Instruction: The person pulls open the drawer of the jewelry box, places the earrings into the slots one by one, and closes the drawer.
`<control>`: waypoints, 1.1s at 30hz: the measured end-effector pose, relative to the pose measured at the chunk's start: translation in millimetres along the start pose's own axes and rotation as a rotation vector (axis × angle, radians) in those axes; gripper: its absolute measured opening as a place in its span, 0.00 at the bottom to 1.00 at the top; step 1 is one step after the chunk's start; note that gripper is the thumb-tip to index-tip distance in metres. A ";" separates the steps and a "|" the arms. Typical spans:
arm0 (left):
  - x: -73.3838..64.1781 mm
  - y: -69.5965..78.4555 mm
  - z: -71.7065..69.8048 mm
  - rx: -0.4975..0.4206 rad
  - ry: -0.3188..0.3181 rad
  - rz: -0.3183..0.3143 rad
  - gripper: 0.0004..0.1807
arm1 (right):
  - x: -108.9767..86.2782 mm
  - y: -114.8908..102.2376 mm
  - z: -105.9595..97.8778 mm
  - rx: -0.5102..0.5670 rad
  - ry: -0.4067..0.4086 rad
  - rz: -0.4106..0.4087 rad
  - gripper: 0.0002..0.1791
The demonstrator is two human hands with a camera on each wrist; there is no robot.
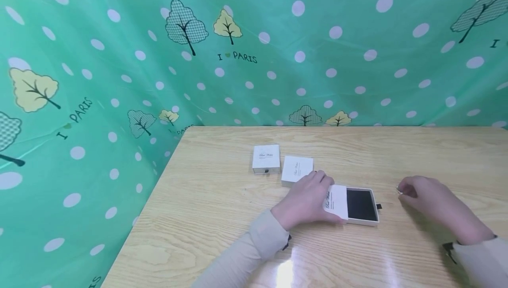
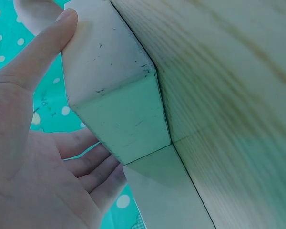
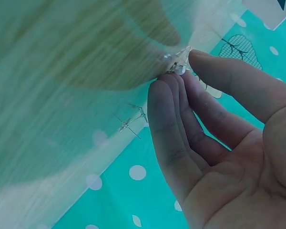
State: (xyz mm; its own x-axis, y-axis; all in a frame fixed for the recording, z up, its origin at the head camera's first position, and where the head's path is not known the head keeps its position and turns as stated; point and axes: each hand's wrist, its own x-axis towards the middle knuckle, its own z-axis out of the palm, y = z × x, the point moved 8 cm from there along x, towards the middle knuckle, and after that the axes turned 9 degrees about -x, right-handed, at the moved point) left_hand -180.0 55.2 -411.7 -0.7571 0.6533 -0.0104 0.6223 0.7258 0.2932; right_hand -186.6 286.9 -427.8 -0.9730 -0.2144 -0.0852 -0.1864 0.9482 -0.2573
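My left hand (image 1: 303,202) grips the white sleeve (image 1: 337,202) of a small drawer box with printed lettering. Its drawer is slid partway out to the right, baring a black pad (image 1: 361,204) and a dark pull tab (image 1: 379,206). The left wrist view has the thumb against one face of the white box (image 2: 119,109), with the other fingers at the opposite side. Right of the drawer, my right hand (image 1: 430,204) pinches a small silvery jewelry piece with a pearl (image 3: 180,69) between thumb and fingertips, just above the table.
Two more white lettered boxes, one farther back (image 1: 266,158) and one closer (image 1: 296,169), stand beyond my left hand. A thin silvery piece (image 3: 131,121) shows near my right fingers. The wooden table (image 1: 206,200) meets a green dotted cloth (image 1: 254,89) at its back edge.
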 end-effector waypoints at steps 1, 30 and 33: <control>0.0 -0.1 0.1 -0.003 0.000 0.000 0.53 | 0.2 -0.2 0.0 -0.002 0.001 -0.003 0.08; -1.3 0.6 -1.6 -0.014 -0.010 -0.009 0.54 | 5.6 -1.8 -1.0 -0.022 -0.035 0.037 0.04; -1.2 0.4 -1.6 -0.016 -0.010 -0.008 0.54 | 5.2 -1.9 -1.9 -0.015 -0.025 0.046 0.04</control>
State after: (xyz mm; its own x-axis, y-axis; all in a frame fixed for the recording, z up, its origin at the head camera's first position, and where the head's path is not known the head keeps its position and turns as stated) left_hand -179.2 54.4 -410.1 -0.7598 0.6498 -0.0225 0.6131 0.7275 0.3080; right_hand -191.5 284.4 -425.9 -0.9770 -0.1759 -0.1206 -0.1435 0.9606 -0.2381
